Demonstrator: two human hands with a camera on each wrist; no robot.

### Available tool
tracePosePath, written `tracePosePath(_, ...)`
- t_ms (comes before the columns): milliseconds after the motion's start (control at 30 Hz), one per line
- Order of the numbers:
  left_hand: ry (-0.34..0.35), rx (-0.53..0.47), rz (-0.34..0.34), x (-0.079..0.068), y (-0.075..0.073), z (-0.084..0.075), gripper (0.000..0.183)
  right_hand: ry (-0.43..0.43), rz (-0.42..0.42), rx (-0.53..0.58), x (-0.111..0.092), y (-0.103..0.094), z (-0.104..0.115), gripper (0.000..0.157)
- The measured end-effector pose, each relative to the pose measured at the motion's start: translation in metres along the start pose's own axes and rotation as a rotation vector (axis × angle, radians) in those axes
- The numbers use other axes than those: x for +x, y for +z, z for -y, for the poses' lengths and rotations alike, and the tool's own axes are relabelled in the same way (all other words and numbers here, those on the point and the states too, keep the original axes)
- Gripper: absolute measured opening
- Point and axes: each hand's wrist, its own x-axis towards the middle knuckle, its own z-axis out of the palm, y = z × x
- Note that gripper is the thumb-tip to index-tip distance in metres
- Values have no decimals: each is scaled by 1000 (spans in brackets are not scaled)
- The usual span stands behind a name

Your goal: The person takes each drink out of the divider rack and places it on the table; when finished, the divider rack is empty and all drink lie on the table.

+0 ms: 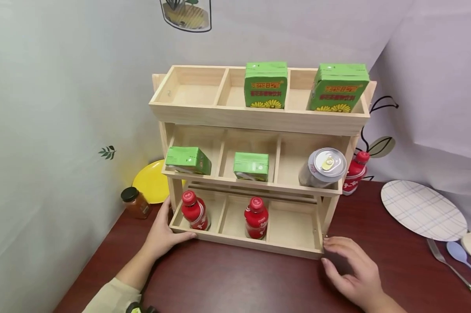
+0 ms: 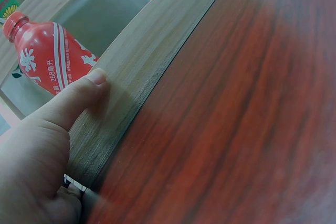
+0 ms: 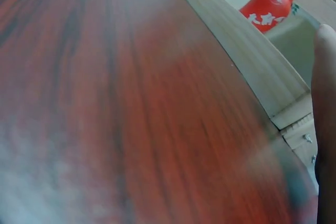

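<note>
A three-tier wooden shelf (image 1: 258, 248) stands on the table. My left hand (image 1: 162, 237) holds its lower left corner, thumb (image 2: 94, 80) pressed along the front board and the other fingers round the side. At the lower right corner my right hand (image 1: 352, 271) rests its fingertips against the side panel, thumb near the front edge. Red bottles stand upright in the bottom tier's left (image 1: 195, 211) and middle (image 1: 256, 219) compartments. Green drink cartons fill the middle tier's left (image 1: 188, 160) and middle (image 1: 251, 165) compartments, with a silver can (image 1: 323, 167) in the right one.
Two green cartons (image 1: 265, 87) are in the top tier's middle and right compartments. A yellow plate (image 1: 151, 180) and spice jar (image 1: 135, 202) stand to the left. Behind the shelf's right side is a red bottle (image 1: 355, 174); a checked plate (image 1: 423, 211), fork (image 1: 448, 263) and spoons (image 1: 460, 252) lie right.
</note>
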Motion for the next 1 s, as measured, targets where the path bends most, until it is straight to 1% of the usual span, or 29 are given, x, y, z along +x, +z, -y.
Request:
tracePosePath(100, -17, 1, 5, 1, 1, -5, 119, 25, 28, -5, 0, -2, 1, 27)
tracePosePath(200, -17, 4, 0, 0, 1, -5, 118, 49, 42, -14, 2, -1, 3, 28)
tracePosePath(267, -14, 10, -3, -1, 1, -4, 118, 54, 41, -17, 5, 3, 5, 33)
tracePosePath(433, -11, -8, 2, -2, 1, -1, 118, 87, 38, 12, 7, 15, 10, 51)
tracePosePath(500, -7, -18, 5, -1, 2, 1, 119, 103, 41, 34, 6, 19, 10, 54)
tracePosePath(567, -3, -23, 7, -1, 2, 1, 119, 113, 49, 40, 5, 23, 10, 54)
tracePosePath(700, 6, -24, 1, 1, 1, 0, 119, 96, 71, -40, 7, 35, 9, 52)
tracePosePath(833, 6, -14, -4, 3, 0, -1, 118, 65, 95, -118, 14, 48, 11, 51)
tracePosePath(900, 4, -9, -4, 2, -1, -2, 119, 71, 109, -124, 19, 54, 14, 51)
tracePosePath(1000, 2, -5, 2, 1, -1, -3, 119, 104, 126, -142, 24, 63, 18, 52)
